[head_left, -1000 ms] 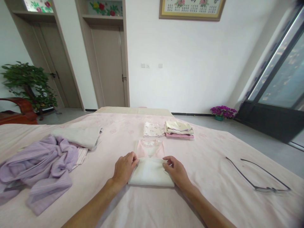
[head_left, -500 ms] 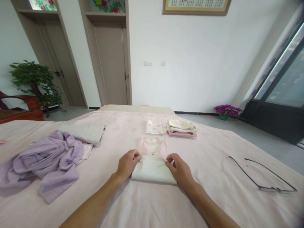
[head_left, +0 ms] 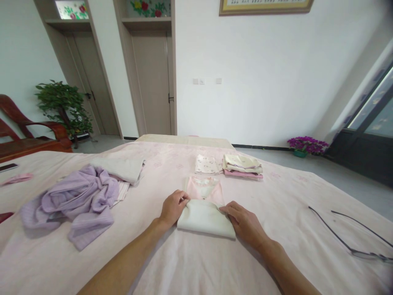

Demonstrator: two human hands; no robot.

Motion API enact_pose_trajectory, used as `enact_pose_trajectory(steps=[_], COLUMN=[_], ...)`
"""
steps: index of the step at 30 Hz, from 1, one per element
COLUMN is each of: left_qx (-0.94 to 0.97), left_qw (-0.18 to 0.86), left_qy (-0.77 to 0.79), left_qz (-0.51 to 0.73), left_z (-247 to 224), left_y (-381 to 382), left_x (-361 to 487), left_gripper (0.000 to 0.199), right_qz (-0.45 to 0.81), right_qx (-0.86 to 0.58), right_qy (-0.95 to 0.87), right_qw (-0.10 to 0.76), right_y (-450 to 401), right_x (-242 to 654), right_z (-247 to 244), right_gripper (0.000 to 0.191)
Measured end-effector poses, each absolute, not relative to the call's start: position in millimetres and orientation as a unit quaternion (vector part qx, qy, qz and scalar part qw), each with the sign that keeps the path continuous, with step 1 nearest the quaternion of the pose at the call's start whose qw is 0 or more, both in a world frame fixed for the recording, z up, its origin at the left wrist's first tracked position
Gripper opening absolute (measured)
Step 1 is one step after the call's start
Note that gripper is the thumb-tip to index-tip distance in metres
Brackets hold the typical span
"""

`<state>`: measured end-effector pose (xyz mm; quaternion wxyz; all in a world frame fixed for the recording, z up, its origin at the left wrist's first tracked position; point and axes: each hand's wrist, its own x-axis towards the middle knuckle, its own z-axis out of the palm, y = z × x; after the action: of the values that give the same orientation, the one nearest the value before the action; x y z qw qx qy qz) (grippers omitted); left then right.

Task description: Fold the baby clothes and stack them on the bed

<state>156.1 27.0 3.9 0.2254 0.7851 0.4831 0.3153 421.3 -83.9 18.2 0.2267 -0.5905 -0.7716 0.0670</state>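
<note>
A small pink and white garment (head_left: 205, 219) lies on the pink bed cover in front of me, its pale lower part folded up over the middle. The pink neckline shows beyond the fold. My left hand (head_left: 175, 208) pinches the fold's left corner between thumb and fingers. At the right corner, my right hand (head_left: 245, 221) holds the same edge, fingers pressed together. Just past the neckline lies a folded white patterned cloth (head_left: 208, 164), next to a stack of folded clothes (head_left: 242, 166) in cream and pink.
To the left a crumpled purple garment (head_left: 76, 196) lies against a grey-white cloth (head_left: 124, 169). Black-framed glasses (head_left: 367, 255) rest at the right. A phone (head_left: 8, 167) and a pink strip (head_left: 19, 179) are at the far left.
The view has turned slightly left, so the scene sits further right and the phone shows. Both hands still hold the fold; the right hand's fingers lie a little flatter.
</note>
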Motion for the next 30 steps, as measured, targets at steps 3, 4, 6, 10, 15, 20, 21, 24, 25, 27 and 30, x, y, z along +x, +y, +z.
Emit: enact_pose_trajectory(steps=[3,4,6,10,15,20,21,24,25,27,30], left_qx=[0.786,0.785,0.786,0.794,0.837,0.922,0.931,0.956,0.962,0.971,0.981], left_qw=[0.251,0.255,0.254,0.226,0.165,0.154,0.165,0.17,0.163,0.146,0.101], left_qy=[0.471,0.471,0.478,0.477,0.43,0.307,0.283,0.213,0.195,0.173,0.157], left_qz=[0.313,0.31,0.3,0.302,0.296,0.177,0.159,0.113,0.097,0.071,0.048], left_z=[4,4,5,3,2,18,23,37,41,46,46], left_y=[31,32,32,31,28,29,30,31,32,32,33], left_x=[155,154,153,153,149,127,121,103,98,93,93], left_gripper=[0.013,0.014,0.014,0.013,0.012,0.021,0.024,0.041,0.047,0.059,0.064], right_qz=[0.047,0.042,0.037,0.035,0.03,-0.006,-0.014,-0.03,-0.034,-0.04,-0.044], right_qx=[-0.588,-0.588,-0.587,-0.578,-0.569,-0.579,-0.58,-0.579,-0.577,-0.571,-0.554], right_qy=[-0.78,-0.783,-0.789,-0.8,-0.809,-0.803,-0.801,-0.8,-0.801,-0.805,-0.819], right_qw=[0.208,0.199,0.181,0.156,0.147,0.144,0.148,0.157,0.157,0.156,0.144], right_y=[-87,-88,-92,-97,-100,-100,-100,-101,-101,-100,-98], right_x=[425,426,425,425,427,423,422,420,420,421,425], right_z=[17,17,18,23,24,18,17,14,14,13,14], right_gripper=[0.046,0.049,0.053,0.053,0.059,0.058,0.057,0.057,0.058,0.06,0.062])
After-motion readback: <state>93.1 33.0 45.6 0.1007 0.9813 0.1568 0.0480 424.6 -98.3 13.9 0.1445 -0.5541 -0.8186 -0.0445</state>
